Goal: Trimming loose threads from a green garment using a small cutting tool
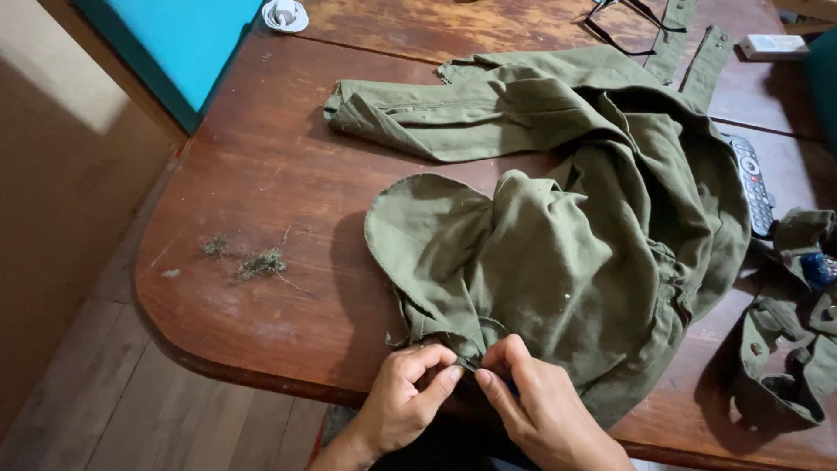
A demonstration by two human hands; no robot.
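An olive-green garment (567, 218) lies spread and bunched on a brown wooden table (261, 174), one sleeve stretched toward the far left. At the near table edge my left hand (403, 403) pinches a fold of the garment's hem between thumb and forefinger. My right hand (539, 408) sits just beside it, fingers closed on a small dark tool whose tip pokes into the same seam; the tool is mostly hidden. The two hands nearly touch.
A small pile of loose thread bits (253, 260) lies at the left. A remote control (753, 185) sits at the right by more olive fabric pieces (789, 349). Glasses (623, 19), a white round object (285, 14) and a small box (772, 45) lie at the far edge.
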